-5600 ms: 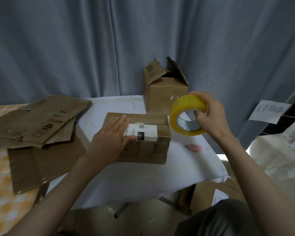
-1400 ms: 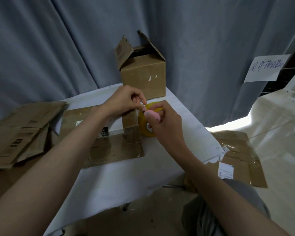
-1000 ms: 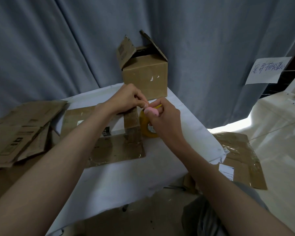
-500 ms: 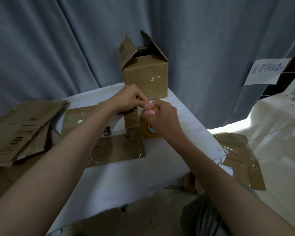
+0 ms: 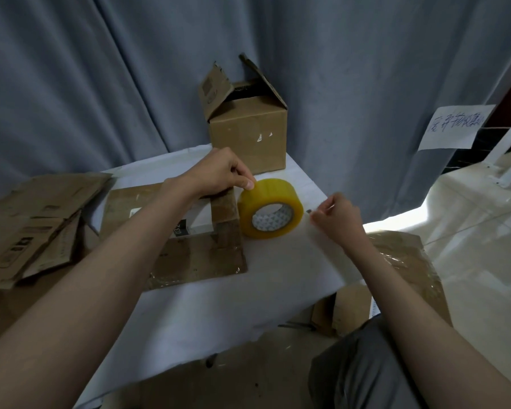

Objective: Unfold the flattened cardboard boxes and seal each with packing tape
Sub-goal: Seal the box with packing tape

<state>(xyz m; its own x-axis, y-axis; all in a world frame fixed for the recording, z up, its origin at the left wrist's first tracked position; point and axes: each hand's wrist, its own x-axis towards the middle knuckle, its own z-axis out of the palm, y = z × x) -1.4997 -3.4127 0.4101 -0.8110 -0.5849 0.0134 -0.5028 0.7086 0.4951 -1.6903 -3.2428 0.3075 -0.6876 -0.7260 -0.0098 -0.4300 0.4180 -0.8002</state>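
Observation:
A yellow packing tape roll [image 5: 270, 208] stands on edge on the white table [image 5: 219, 305], right beside a brown box with a white label [image 5: 189, 249]. My left hand [image 5: 219, 174] pinches the top of the roll with thumb and fingers. My right hand [image 5: 338, 219] is to the right of the roll, a little apart from it, blurred, with its fingers curled and pinching what looks like the clear tape end. An unfolded box with raised flaps [image 5: 248, 134] stands at the table's back edge.
A stack of flattened cardboard boxes [image 5: 33, 219] lies on the left. More cardboard with plastic film [image 5: 407, 261] lies on the floor at the right, below the table edge. A grey curtain hangs behind, with a paper note [image 5: 455, 126] on it.
Both hands were pressed together on the roll. Now my right hand has drawn away to the right, and my left hand stays on top of the roll.

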